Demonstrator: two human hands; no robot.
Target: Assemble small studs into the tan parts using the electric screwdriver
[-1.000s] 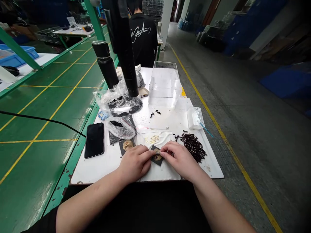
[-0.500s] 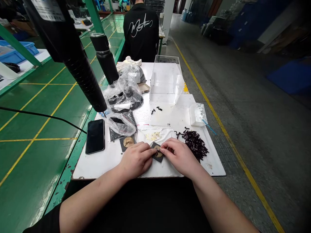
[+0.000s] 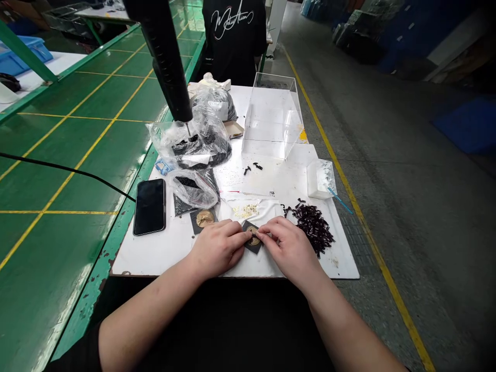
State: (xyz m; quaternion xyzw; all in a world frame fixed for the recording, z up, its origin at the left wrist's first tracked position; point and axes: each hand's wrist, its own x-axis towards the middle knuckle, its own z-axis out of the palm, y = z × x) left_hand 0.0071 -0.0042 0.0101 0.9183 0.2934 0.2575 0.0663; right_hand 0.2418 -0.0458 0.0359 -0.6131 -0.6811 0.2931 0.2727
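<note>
My left hand (image 3: pixel 219 247) and my right hand (image 3: pixel 290 249) meet over a dark square pad (image 3: pixel 253 249) bearing a tan round lump. Between their fingertips is a small black part (image 3: pixel 254 238), mostly covered by the fingers. My left hand's index finger and thumb are closed at its left side, and my right thumb and index finger pinch at its right. Just beyond the pad, tiny gold-coloured pieces (image 3: pixel 246 210) lie on a white sheet. A heap of small glossy black parts (image 3: pixel 314 230) sits beside my right hand. Near my left hand lies a second tan lump (image 3: pixel 204 218) on another dark pad.
A black powered screwdriver (image 3: pixel 170 67) hangs over the table's left side. Below are a phone (image 3: pixel 149 207) and plastic bags of black parts (image 3: pixel 201 144). Farther back stands a clear box (image 3: pixel 273 119); a white container (image 3: pixel 321 180) is at right. A person (image 3: pixel 234 41) sits ahead.
The camera view has shifted slightly, and the screwdriver now appears farther right and higher, covering the black bottle. Both hands stay at the same pad, with only slight finger movement.
</note>
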